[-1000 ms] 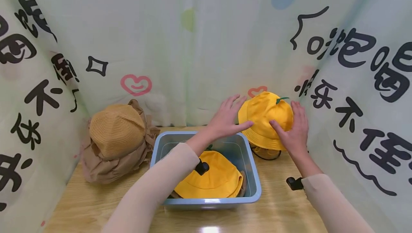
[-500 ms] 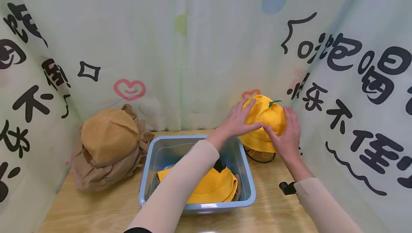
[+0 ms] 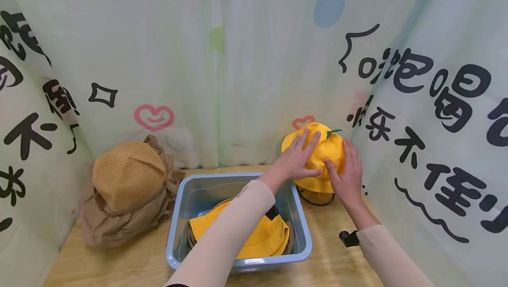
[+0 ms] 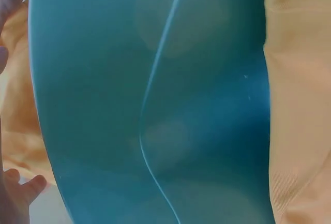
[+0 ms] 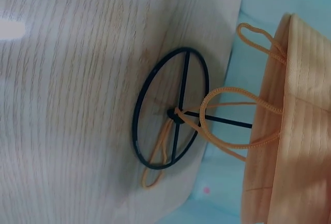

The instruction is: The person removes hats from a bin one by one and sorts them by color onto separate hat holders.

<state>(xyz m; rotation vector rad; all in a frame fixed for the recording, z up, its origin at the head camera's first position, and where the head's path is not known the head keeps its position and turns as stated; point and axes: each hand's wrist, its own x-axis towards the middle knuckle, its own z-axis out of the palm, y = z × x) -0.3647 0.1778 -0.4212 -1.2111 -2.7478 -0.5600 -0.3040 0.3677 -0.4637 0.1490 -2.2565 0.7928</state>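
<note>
A yellow bucket hat (image 3: 330, 149) with a green leaf stem sits on a black wire stand (image 5: 176, 115) at the back right. My left hand (image 3: 294, 160), fingers spread, lies against the hat's left side. On the opposite side, my right hand (image 3: 349, 180) rests with its fingers straight and its thumb on the hat's front. The orange-looking brim (image 5: 305, 110) and loose cords hang above the stand's round base in the right wrist view. Folded yellow hats (image 3: 263, 238) lie in the blue basin (image 3: 305, 234), partly hidden under my left forearm.
At the left, a woven straw hat (image 3: 128, 174) sits on top of a brown cloth hat (image 3: 119, 225). Printed curtains (image 3: 258, 71) enclose the wooden table (image 3: 95, 262) at the back and sides. The basin stands between the two hat displays.
My left hand has moved right onto the yellow hat's side, and both hands have drawn closer together around it. The head view has shifted, so the scene sits lower and further left.
</note>
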